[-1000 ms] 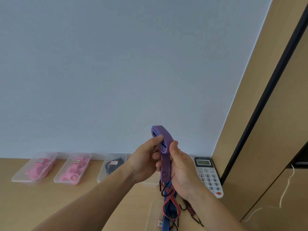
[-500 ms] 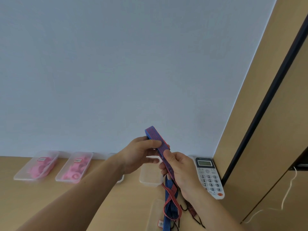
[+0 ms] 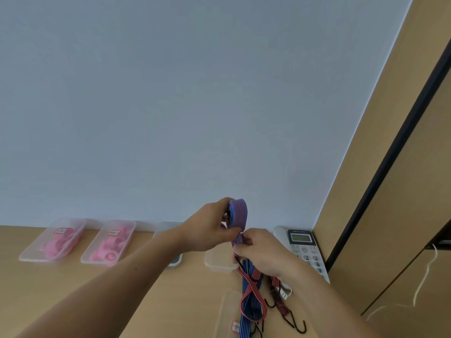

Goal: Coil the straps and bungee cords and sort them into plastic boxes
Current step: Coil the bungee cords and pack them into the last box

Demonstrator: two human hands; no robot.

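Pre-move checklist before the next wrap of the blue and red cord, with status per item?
1. Left hand holds the cord's coil: ok.
2. Right hand pinches the cord just below the coil: ok.
3. Tail free to feed: not ok, it hangs among other cords on the desk.
4. Hook ends free of snags: cannot tell, they overlap near the frame's bottom.
5. Empty box within reach behind the hands: ok.
6. Box label matches this cord: cannot tell.

A plain pale blue-grey wall [image 3: 195,93] fills most of the view above a light wooden desk [image 3: 73,289], and to the right of the wall stands a tan wooden cabinet [image 3: 390,191] crossed by a black strip [image 3: 395,142], all evenly lit.
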